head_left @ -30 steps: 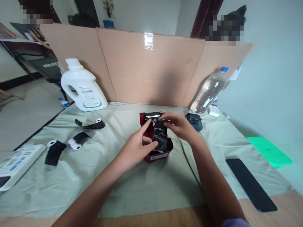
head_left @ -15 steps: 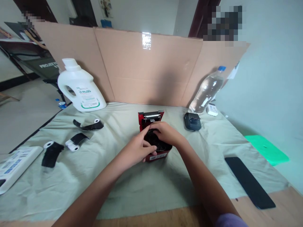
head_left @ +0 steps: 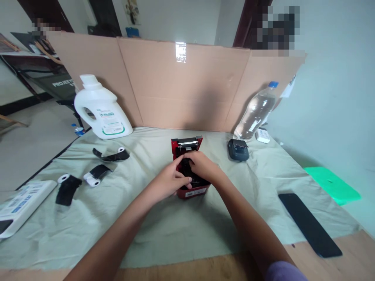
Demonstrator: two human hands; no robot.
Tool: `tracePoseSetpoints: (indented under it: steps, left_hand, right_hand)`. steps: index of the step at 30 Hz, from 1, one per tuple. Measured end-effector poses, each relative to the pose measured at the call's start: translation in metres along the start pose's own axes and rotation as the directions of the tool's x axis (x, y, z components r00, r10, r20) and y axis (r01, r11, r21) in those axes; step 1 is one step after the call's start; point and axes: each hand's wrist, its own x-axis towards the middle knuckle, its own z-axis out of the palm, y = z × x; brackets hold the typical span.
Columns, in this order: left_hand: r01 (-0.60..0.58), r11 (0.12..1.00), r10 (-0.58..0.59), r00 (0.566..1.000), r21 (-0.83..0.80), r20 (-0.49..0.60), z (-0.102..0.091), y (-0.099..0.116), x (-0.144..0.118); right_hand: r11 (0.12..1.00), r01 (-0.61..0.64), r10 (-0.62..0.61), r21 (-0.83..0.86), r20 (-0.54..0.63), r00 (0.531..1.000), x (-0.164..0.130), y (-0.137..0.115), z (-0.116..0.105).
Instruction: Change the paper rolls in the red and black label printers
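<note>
- Since the earlier frames we have pushed the black roll down out of sight: a second ago it stood up between our fingers above the red printer [head_left: 191,186]; now both hands are closed low over the open bay.
- Head view: the red printer sits on the pale cloth [head_left: 181,230] near the middle of the table, its lid tipped up toward the cardboard wall [head_left: 181,89] at the far edge.
- Our left hand [head_left: 168,183] curls round the printer's left side, thumb laid across the front lip, fingers bent against the casing.
- Our right hand [head_left: 203,167] lies on top of the bay, fingers folded down into it and pressing on the dark roll [head_left: 187,168], of which only a sliver shows.
- We judge the printer light, stiff plastic that would slide on the cloth, so bracing it by the side walls suits it; the hinged lid looks the weak part.
- We judge the roll light and its wound strip soft and prone to unspooling, best held by its ends.
- Both forearms reach in from the near edge, wrists low, elbows apart.
- Loose rolls [head_left: 93,175] lie toward the left edge; a small dark printer [head_left: 238,150] and a water bottle [head_left: 256,113] stand toward the far right corner.
</note>
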Motion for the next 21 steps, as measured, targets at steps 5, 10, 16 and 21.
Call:
tracePoseSetpoints:
  steps: [5,10,16,21]
  left_hand:
    - [-0.006,1.0,0.006,1.0,0.001,-0.012,0.0,-0.003,0.001]
    - [0.002,1.0,-0.002,1.0,-0.006,-0.009,0.0,-0.001,-0.001]
    - [0.001,1.0,-0.001,0.999,-0.005,0.042,0.004,0.005,-0.01]
    - [-0.046,0.987,0.035,0.996,0.152,0.076,-0.018,0.007,-0.01]
  right_hand:
    - [0.994,-0.062,0.058,-0.085,-0.041,0.997,-0.002,0.001,-0.002]
    - [0.995,-0.101,0.102,0.007,-0.048,0.994,-0.006,0.013,-0.019]
    - [0.948,-0.122,0.196,0.294,-0.237,0.952,-0.008,0.044,-0.03]
    - [0.68,-0.163,0.447,0.715,-0.228,0.865,-0.027,0.058,0.007]
